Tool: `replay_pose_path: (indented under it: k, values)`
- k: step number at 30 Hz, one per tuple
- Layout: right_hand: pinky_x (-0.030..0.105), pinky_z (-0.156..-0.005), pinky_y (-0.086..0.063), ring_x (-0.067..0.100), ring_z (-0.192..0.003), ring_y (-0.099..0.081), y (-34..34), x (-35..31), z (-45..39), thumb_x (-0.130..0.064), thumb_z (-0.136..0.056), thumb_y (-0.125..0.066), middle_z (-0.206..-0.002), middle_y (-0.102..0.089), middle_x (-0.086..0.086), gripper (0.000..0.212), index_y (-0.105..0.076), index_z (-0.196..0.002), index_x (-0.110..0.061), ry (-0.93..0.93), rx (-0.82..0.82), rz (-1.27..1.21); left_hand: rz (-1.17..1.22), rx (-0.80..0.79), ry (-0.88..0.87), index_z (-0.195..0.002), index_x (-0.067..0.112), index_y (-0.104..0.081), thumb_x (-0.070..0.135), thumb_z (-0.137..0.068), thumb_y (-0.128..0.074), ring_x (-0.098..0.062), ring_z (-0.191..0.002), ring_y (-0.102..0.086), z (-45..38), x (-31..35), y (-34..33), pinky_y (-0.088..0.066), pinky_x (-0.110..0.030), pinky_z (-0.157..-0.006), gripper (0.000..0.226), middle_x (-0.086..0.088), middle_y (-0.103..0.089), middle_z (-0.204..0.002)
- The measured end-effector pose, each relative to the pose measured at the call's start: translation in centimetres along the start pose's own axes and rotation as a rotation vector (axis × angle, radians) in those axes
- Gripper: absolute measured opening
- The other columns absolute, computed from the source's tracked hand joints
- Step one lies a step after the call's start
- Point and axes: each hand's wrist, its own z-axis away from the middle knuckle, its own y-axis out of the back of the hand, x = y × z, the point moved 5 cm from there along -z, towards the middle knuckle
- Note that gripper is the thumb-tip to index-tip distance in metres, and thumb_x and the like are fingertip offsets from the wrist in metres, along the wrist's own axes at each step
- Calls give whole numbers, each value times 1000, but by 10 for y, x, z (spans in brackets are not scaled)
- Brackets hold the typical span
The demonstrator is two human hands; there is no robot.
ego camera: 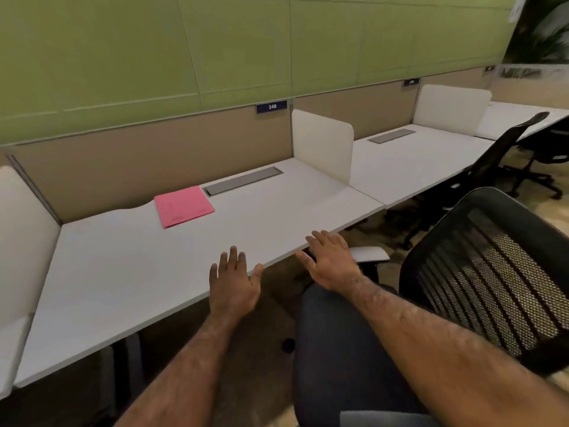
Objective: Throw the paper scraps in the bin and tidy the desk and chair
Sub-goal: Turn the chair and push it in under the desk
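A white desk runs across the view. On it, near the back, lies a pink folder. My left hand hovers over the desk's front edge, fingers spread, holding nothing. My right hand is open too, just past the front edge and above the seat of a black mesh-backed office chair. The chair stands to the right of the desk, turned partly away, with its white armrest close to my right hand. No paper scraps or bin are in view.
A grey cable tray lid is set into the desk's back. White dividers separate it from the neighbouring desk. More black chairs stand at the right. A beige and green partition wall rises behind.
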Motion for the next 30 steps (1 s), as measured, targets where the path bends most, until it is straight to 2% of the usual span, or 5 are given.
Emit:
replay_pose_path:
  k: [9, 15, 20, 26, 30]
  values:
    - [43, -119, -6, 22, -145, -18, 70, 111, 69, -62, -95, -18, -155, -32, 3, 70, -34, -145, -16, -109, 44, 44, 4, -26, -84, -153, 17, -17, 57, -98, -15, -21, -149, 3, 51, 121, -2, 5, -41, -119, 69, -2, -2, -163]
    - [42, -119, -4, 21, -145, -18, 98, 147, 105, -63, -94, -16, -155, -32, 3, 70, -36, -145, -18, -201, 82, 69, 13, -15, -197, -152, 16, -21, 45, -102, -21, -22, -149, 1, 63, 171, 2, -1, -43, -121, 58, -3, -5, -163]
    - [43, -119, -6, 20, -143, -25, 115, 164, 137, -61, -96, -15, -150, -40, 3, 69, -41, -141, -17, -280, 91, 120, 45, -14, -284, -151, 16, -25, 45, -101, -23, -23, -149, -3, 75, 195, -3, -3, -43, -121, 58, -4, -9, -163]
    - [43, -119, -6, 20, -141, -28, 145, 186, 175, -61, -96, -18, -147, -44, 3, 67, -44, -139, -17, -346, 147, 115, 79, -37, -365, -152, 18, -22, 51, -99, -23, -19, -149, 0, 94, 236, -22, 2, -40, -119, 62, -2, -7, -163]
    - [44, -119, -7, 19, -140, -31, 171, 219, 188, -60, -96, -20, -146, -46, 3, 66, -45, -139, -17, -394, 157, 135, 92, -74, -424, -153, 19, -14, 55, -98, -21, -17, -148, 9, 104, 276, -30, 11, -37, -116, 66, -1, 3, -163]
